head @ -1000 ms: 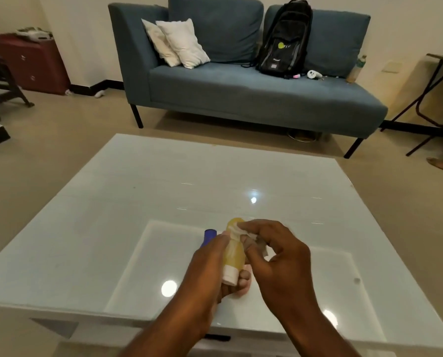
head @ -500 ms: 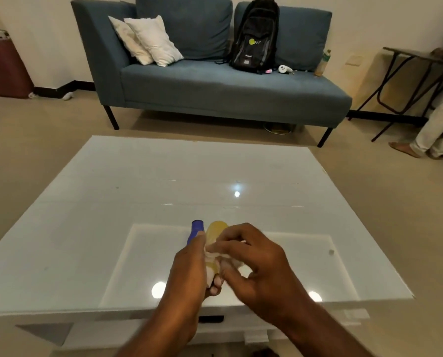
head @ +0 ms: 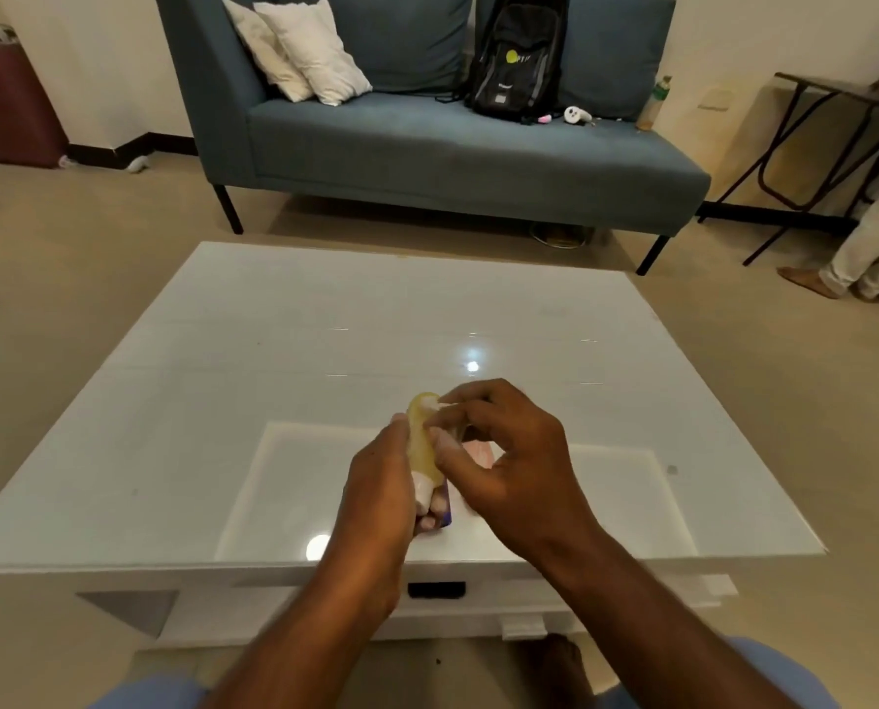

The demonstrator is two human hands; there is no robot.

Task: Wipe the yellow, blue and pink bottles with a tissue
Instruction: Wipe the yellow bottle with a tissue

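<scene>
My left hand point(head: 381, 498) grips a small yellow bottle point(head: 423, 442) with a white cap, held above the near part of the white glass table point(head: 273, 350). My right hand point(head: 503, 463) pinches a white tissue point(head: 433, 401) against the bottle's upper end. A sliver of the blue bottle point(head: 445, 509) shows under my left fingers, mostly hidden. The pink bottle point(head: 480, 452) lies on the table behind my right hand, only partly visible.
A blue sofa point(head: 427, 145) with pillows and a black backpack point(head: 516, 58) stands beyond the table. A folding table point(head: 836, 125) and another person's legs point(head: 867, 248) are at the right. A red cabinet point(head: 7, 110) is at the far left.
The tissue in my right hand has slid up to the yellow bottle's upper end. The blue bottle's top, which stuck out behind my left hand, is now hidden. The camera tilted down.
</scene>
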